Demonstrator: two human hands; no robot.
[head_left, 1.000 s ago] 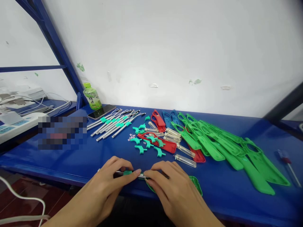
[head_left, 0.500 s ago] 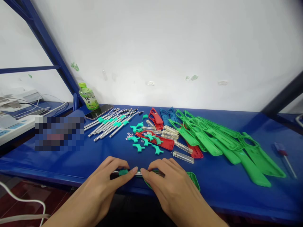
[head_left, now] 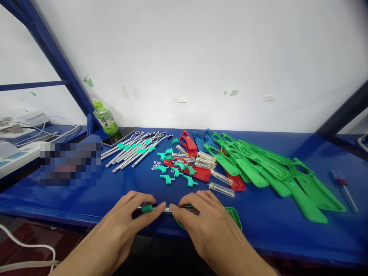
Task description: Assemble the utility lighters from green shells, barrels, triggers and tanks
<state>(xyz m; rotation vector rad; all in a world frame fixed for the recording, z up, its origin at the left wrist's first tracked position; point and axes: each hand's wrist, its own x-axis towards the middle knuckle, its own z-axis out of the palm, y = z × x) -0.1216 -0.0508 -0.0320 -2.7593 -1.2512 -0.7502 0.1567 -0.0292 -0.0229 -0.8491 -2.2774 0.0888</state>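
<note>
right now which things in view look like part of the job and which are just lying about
Likely part of the job: silver rod held by left hand and right hand; green casing by the right hand; taped rods; teal clips; clear tubes; piled casings; screwdriver

Probably just lying about: bottle; phone; power strip

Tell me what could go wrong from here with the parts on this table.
The slim silver rod, between the left hand and right hand, might slip or bend if pressed unevenly. The green shell, partly hidden by the right hand, sits close to the near edge of the table and could be nudged off. The tiny white pieces lie loose and could scatter if brushed.
</note>
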